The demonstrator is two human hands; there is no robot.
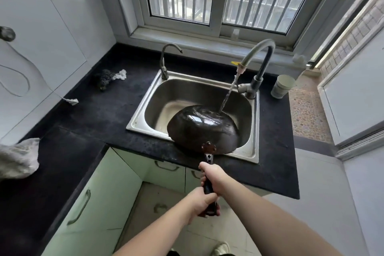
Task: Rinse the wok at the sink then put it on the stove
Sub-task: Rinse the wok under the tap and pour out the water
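Note:
The dark wok is turned upside down over the steel sink, its rounded underside facing up and wet. Water runs from the tall faucet in a thin stream onto the wok's far right edge. Both hands grip its long black handle. My right hand holds the handle nearer the wok. My left hand holds the handle's end, closer to me. The wok's near rim hangs over the sink's front edge. No stove shows in this view.
A black counter wraps around the corner. On it lie a dark scrubber with a white rag, a grey cloth at the left, and a pale cup right of the faucet. A smaller tap stands at the sink's back left.

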